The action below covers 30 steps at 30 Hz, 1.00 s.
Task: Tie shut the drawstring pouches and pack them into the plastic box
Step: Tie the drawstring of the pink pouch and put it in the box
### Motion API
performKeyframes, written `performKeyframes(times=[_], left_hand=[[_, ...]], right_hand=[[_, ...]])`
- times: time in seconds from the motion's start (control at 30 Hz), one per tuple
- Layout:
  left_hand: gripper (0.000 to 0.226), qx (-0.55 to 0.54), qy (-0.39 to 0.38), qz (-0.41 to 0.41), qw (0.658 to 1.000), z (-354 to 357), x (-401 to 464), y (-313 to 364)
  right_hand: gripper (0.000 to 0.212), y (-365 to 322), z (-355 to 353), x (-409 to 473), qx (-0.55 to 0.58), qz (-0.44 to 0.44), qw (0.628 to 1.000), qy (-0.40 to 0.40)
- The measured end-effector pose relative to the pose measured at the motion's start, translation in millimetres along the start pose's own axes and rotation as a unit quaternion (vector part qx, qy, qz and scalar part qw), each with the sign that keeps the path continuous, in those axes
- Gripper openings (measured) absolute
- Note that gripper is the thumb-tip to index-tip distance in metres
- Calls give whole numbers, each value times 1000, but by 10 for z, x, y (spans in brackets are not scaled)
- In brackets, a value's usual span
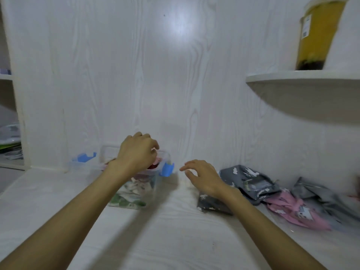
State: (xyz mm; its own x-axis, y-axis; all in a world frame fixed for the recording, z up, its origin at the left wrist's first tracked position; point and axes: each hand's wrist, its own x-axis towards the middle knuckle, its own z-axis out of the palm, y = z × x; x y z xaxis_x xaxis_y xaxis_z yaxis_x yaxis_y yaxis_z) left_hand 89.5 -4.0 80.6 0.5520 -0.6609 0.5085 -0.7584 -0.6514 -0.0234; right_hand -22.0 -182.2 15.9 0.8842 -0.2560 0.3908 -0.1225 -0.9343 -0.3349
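Observation:
A clear plastic box (155, 184) with blue clips stands against the back wall, holding several patterned pouches; a green-leaf one (126, 199) shows through its front. My left hand (136, 154) hovers over the box's open top with fingers curled down into it, on a red and pink pouch (154, 164) that is mostly hidden. My right hand (200, 177) floats just right of the box, fingers loosely spread, holding nothing. Loose pouches lie to the right: a grey-blue one (247, 182), a dark one (212, 203) under my wrist, a pink one (296, 213).
The box's lid (83, 159) with a blue clip lies left of the box by the wall. A grey pouch (319, 193) lies at far right. A rounded shelf (303, 88) juts out above right, bearing a yellow drink cup (319, 34). White desk (165, 240) in front.

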Motion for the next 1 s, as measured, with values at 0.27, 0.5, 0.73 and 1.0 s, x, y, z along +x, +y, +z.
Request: performKeyframes(times=[0.27,0.5,0.73,1.0], left_hand=[[32,-203,-143,86,965,827,-47,1458],[50,-81,-263,150,950,1635,-133,2010],[46,-43,-113,79,990,1542,-63,2148],[78,-657,-394,-97,635,925,78,2268]], right_hand=[[36,1158,-318,-1100,-138,194,953,189],[45,1880,-479,-1730,-167,396,890,151],[13,1853,-757,-1638,56,295,905,301],[14,1237,-1113,-1429,299,122,907,271]])
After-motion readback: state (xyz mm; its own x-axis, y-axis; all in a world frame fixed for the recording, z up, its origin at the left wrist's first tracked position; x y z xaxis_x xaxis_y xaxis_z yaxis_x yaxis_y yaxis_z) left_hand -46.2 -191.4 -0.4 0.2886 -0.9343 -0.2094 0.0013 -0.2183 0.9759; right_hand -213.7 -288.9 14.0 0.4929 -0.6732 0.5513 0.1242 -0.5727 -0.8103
